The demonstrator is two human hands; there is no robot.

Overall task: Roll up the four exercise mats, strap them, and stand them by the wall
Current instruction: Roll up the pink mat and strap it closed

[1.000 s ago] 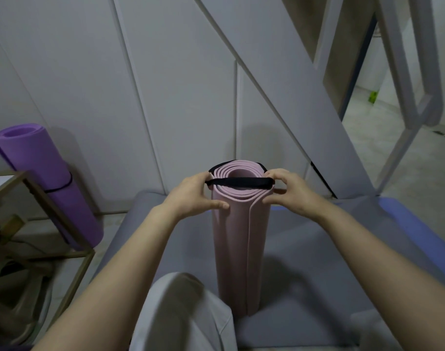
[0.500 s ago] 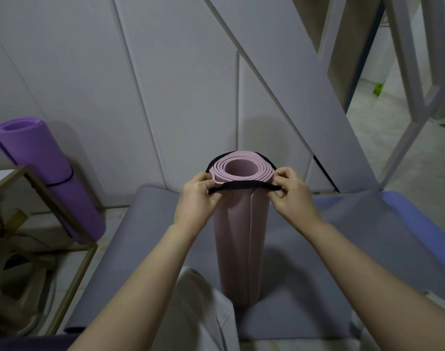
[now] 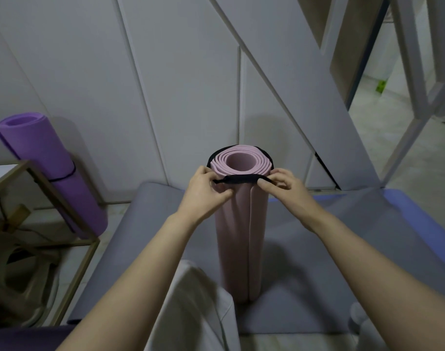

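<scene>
A rolled pink mat [image 3: 241, 236] stands upright on a flat grey mat [image 3: 317, 274] in front of me. A black strap [image 3: 239, 179] loops around the pink roll just below its top rim. My left hand [image 3: 206, 191] pinches the strap's left end against the roll. My right hand [image 3: 284, 186] pinches the strap on the right side. A rolled purple mat [image 3: 51, 173] with a thin black band leans against the wall at the left. A blue mat [image 3: 424, 219] lies flat at the right, partly under the grey one.
A gold-framed side table [image 3: 39, 203] stands at the left beside the purple roll, with a fan-like object under it. White panelled wall [image 3: 165, 84] is straight ahead. A slanted white frame [image 3: 292, 84] leans at the right, with an open doorway behind. My white-clad knee [image 3: 196, 312] is below.
The strap has slid from across the roll's top opening down onto its side just under the rim. Both hands moved down with it, still pinching it.
</scene>
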